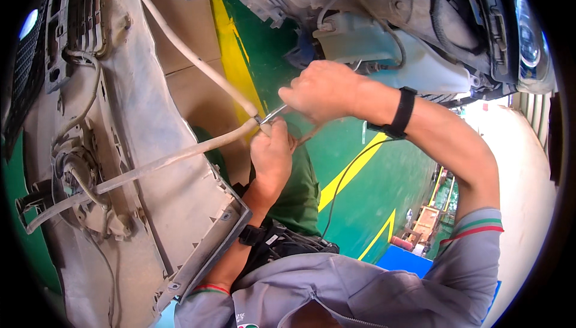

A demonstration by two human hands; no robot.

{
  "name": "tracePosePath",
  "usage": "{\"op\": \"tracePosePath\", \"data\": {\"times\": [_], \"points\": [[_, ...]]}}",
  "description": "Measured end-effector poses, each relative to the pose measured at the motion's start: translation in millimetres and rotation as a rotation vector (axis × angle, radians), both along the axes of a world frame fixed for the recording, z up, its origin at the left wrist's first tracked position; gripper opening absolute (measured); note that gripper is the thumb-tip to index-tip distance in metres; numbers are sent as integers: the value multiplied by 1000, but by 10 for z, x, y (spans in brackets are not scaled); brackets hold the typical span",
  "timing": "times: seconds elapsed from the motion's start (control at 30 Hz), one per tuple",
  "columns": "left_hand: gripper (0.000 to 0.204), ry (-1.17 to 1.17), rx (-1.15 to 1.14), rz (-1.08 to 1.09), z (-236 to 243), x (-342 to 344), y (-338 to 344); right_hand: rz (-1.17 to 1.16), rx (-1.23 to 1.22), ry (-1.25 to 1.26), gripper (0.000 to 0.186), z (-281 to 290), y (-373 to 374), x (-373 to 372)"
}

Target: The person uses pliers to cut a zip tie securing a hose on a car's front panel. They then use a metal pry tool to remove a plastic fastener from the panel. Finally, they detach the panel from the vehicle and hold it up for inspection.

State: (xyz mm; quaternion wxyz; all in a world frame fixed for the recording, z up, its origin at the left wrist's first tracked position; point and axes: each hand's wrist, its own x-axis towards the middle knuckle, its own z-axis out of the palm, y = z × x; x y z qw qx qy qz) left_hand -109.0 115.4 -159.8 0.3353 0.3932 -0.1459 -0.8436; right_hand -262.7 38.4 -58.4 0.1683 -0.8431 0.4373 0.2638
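Note:
My left hand [272, 153] is closed round a dusty beige hose [207, 145] just below a junction where hose lengths meet. From there one length climbs to the upper left, another crosses the detached bumper [138, 118]. Closed in my right hand [327, 91] is a slim shiny metal tool [276, 113]; its kind is hidden by my fingers. Its tip touches or nearly touches the dark fitting [258, 119] at the junction, right beside my left fingertips. A short metal end sticks out on the other side of my right fist.
At the upper right, a pale translucent fluid tank [408, 58] sits under the car's front, near a headlight [529, 34]. A lamp unit with wiring [81, 172] is on the bumper. A thin black cable [342, 178] hangs from my right wrist. Yellow lines cross the green floor [354, 160].

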Motion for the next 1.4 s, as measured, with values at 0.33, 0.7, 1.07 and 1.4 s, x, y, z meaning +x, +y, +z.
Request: {"op": "tracePosePath", "data": {"times": [0.33, 0.7, 1.07, 1.4], "points": [[48, -152, -153, -3, -45, 2, 56, 20, 72, 169, 23, 147, 9, 608], [41, -25, -175, -89, -121, 68, 59, -29, -27, 140, 27, 311, 26, 410], [39, 548, -28, -185, -324, 44, -83, -304, -88, 223, 39, 599, 269, 433], [35, 82, -101, -61, -250, 34, 101, -617, 17, 154, 39, 451, 531, 448]]}}
